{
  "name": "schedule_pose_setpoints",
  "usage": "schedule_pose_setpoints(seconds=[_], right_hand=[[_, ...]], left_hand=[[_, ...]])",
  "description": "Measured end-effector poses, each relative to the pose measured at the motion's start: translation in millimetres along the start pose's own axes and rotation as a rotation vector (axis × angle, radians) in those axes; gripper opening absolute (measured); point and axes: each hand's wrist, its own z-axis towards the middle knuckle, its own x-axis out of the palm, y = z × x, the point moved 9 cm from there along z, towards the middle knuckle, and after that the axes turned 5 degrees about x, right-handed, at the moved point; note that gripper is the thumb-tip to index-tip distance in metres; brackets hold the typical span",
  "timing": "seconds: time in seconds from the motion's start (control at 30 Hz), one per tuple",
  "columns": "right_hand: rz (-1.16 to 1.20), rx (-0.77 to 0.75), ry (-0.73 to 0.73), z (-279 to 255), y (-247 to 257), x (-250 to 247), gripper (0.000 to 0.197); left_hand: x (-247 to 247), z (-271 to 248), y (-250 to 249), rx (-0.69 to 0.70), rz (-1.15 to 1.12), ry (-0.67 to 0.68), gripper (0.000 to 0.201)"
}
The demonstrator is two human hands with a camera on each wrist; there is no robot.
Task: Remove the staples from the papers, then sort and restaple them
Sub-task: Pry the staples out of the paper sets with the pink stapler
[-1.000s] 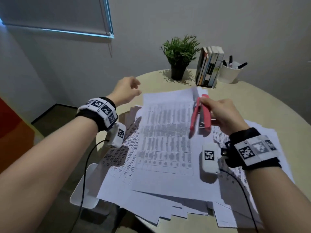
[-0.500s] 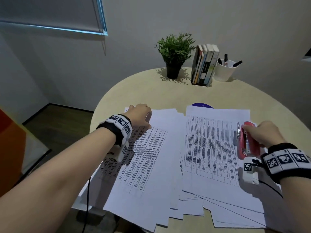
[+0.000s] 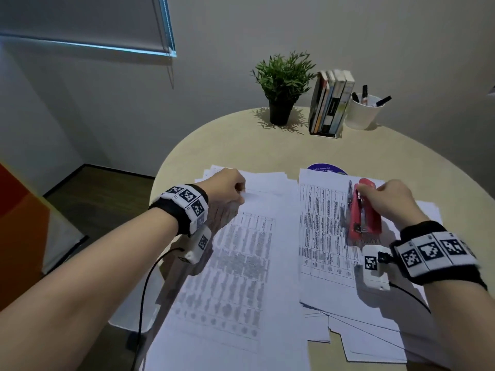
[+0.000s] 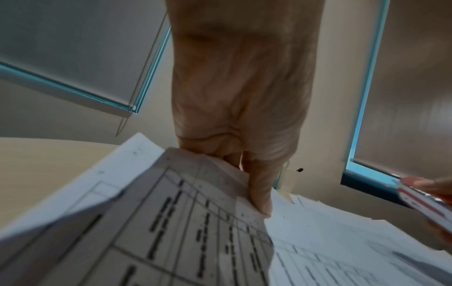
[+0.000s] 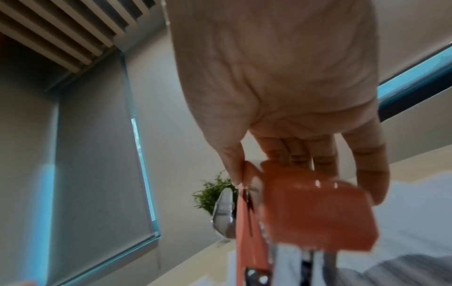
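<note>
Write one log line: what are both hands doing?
left hand: pinches printed sheet | right hand: grips red stapler | paper pile: under stapler

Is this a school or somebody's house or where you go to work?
Most likely an office or a study room, though I can't be sure. A round table holds printed papers, a row of books and a cup of pens, and roller blinds cover the window.

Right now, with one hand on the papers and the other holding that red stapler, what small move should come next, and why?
Probably bring the red stapler across to the top corner of the sheets that the left hand pinches. The right hand grips the stapler over the right pile of papers, apart from that corner, so the tool cannot work there yet.
</note>
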Motion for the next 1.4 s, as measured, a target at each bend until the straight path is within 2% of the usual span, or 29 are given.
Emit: schedule_pose_setpoints(seconds=[0.13,0.2,0.23,0.33,0.4,0.53,0.67,0.83,1.0,1.07,1.27,1.33,1.4], right_hand=[[0.017,-0.101,0.076,-25.5,37.3,32.1,0.052],[0.007,-0.162,0.145,-41.9,56.4,54.1,0.048],[-0.010,-0.192,0.193,-50.5,64.9,67.1,0.045],[-0.116,-0.274,0.314,-74.3,86.1,106.7,0.041],[-0.254,-0.330,0.321,-85.9,98.9,126.0,0.041],[-0.452,-0.391,0.344,-100.0,113.0,156.1,0.039],[-0.557,-0.411,0.326,-105.6,118.8,171.2,0.030],[-0.567,-0.436,0.264,-108.1,132.5,176.6,0.024],[-0.535,-0.423,0.205,-108.6,141.0,181.8,0.010],[-0.527,-0.414,0.175,-109.1,142.8,183.6,0.012],[-0.702,-0.603,0.075,-120.8,160.0,189.8,0.011],[-0.635,-0.556,0.088,-118.8,157.1,189.0,0.012],[-0.509,-0.445,0.107,-111.0,149.1,185.7,0.017]], left_hand=[[1.5,-9.3,-1.9,-0.025,-0.097,0.002,0.023],[6.0,-15.1,2.2,-0.066,-0.142,0.015,0.018],[10.0,-19.5,4.6,-0.085,-0.133,0.033,0.022],[14.8,-33.5,3.3,-0.065,0.144,0.003,0.049],[19.5,-44.0,0.7,-0.047,0.187,-0.027,0.057],[46.9,-59.7,1.6,-0.006,0.194,0.137,0.060],[55.3,-65.1,3.5,0.026,0.227,0.203,0.070],[55.5,-64.3,6.1,0.059,0.241,0.197,0.070],[55.4,-64.9,4.3,0.078,0.250,0.182,0.069],[56.3,-66.0,4.4,0.078,0.254,0.189,0.071],[54.5,-68.2,3.0,0.096,0.279,0.204,0.084],[53.8,-69.9,2.7,0.099,0.272,0.207,0.086],[52.2,-70.8,2.0,0.097,0.264,0.207,0.083]])
